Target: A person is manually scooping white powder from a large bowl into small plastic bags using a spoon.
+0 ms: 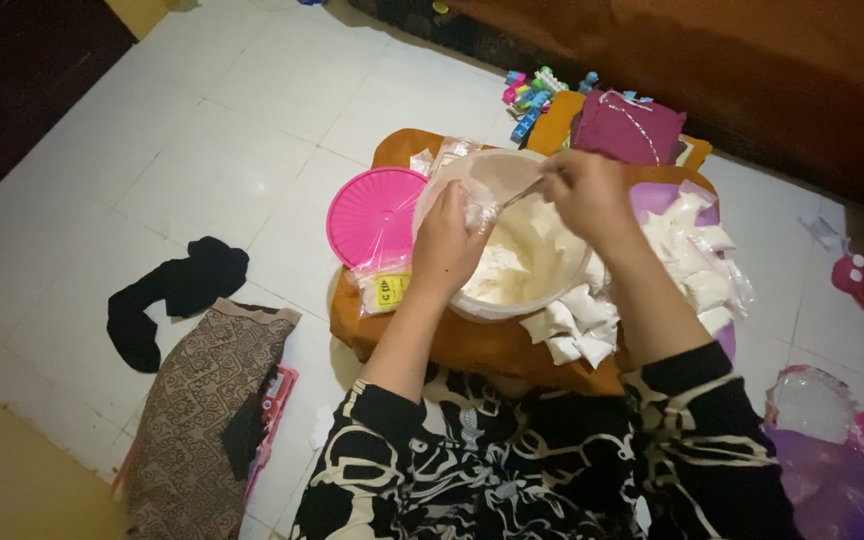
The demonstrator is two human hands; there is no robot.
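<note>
A round translucent tub (452, 180) of white paste stands on a low orange table (482, 345). My left hand (445, 243) holds a small clear plastic bag open over the tub's near left side. My right hand (586, 192) grips a metal spoon (518, 195) whose bowl reaches into that bag. Several filled white packets (574, 325) lie on the table in front of the tub, and more are heaped on a purple tray (652, 198) at the right.
A pink round lid (376, 217) and a pack of clear bags (384, 290) lie left of the tub. A black cloth (177, 295) and a patterned fabric (207, 400) lie on the white tile floor at left. Colourful toys (530, 95) and a maroon pouch (628, 127) sit behind.
</note>
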